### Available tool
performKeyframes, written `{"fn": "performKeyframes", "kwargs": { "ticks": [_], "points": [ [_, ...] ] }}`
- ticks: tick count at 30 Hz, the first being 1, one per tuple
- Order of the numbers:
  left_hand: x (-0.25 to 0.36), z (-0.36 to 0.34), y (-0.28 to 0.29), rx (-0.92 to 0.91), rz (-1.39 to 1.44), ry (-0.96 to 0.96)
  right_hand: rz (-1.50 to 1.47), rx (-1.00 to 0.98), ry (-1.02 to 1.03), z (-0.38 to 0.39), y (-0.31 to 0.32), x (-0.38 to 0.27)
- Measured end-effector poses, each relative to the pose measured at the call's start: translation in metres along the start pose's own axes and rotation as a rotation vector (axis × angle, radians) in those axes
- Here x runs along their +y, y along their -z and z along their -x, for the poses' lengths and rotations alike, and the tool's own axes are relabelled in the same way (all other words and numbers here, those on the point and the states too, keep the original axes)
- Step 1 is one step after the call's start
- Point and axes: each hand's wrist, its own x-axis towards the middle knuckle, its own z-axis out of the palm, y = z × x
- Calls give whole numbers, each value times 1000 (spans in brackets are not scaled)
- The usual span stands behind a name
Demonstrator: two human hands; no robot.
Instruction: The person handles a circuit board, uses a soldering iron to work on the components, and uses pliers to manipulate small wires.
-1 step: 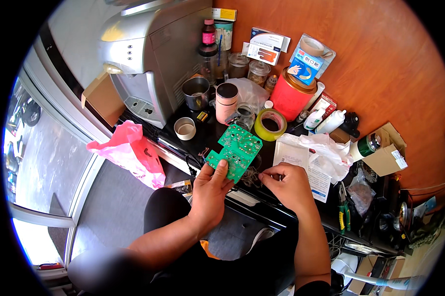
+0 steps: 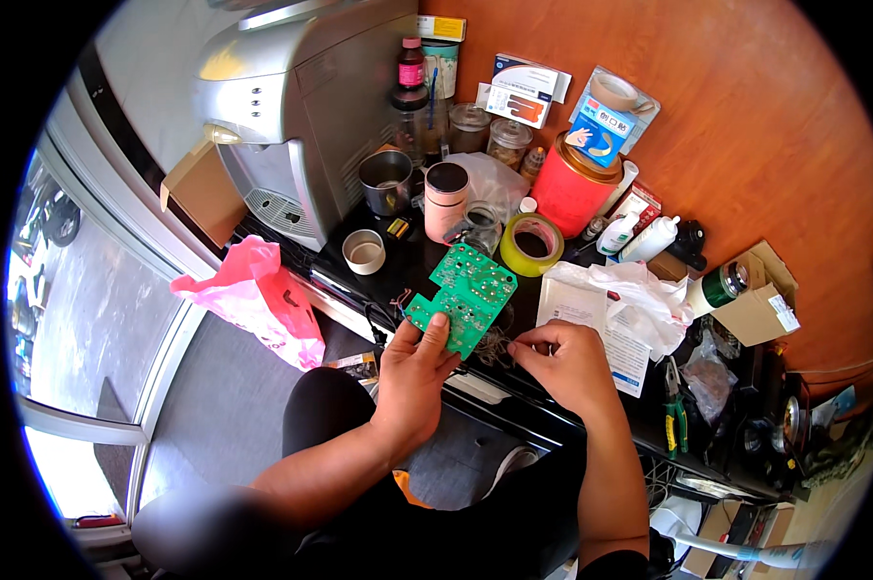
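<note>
A green circuit board (image 2: 465, 295) dotted with solder points is pinched along its lower edge by my left hand (image 2: 415, 372), thumb on the face towards me. It is tilted up over the front edge of the black counter. To its right, my right hand (image 2: 564, 360) has thumb and forefinger pressed together; whatever is between them is too small to make out. A tangle of thin wire (image 2: 494, 346) lies between the board and those fingertips, partly hidden by the board.
Behind the board stand a pink cup (image 2: 445, 203), a glass jar (image 2: 481, 226) and a yellow-green tape roll (image 2: 532, 244). Printed papers (image 2: 626, 360) and green-handled pliers (image 2: 675, 416) lie to the right. A silver dispenser (image 2: 311, 126) and a pink bag (image 2: 262, 300) are on the left.
</note>
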Motion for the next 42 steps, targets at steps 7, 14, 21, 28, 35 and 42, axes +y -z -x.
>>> {"fn": "performKeyframes", "kwargs": {
  "ticks": [7,14,21,28,35,42],
  "points": [
    [1,1,-4,-21,-6,-50,31,23,69,0,-4,4],
    [6,1,-4,-19,-38,-54,101,10,96,3,3,6],
    [-5,1,-2,-92,-74,-127,106,-96,-9,3,-6,11],
    [-6,1,-7,-93,-99,-188,336,136,90,1,-23,5],
    [-5,-3,-6,-104,-113,-233,304,-7,32,-9,-18,0],
    [-1,-2,-10,-112,-169,-200,66,-223,-122,-17,-12,14]
  ]
}}
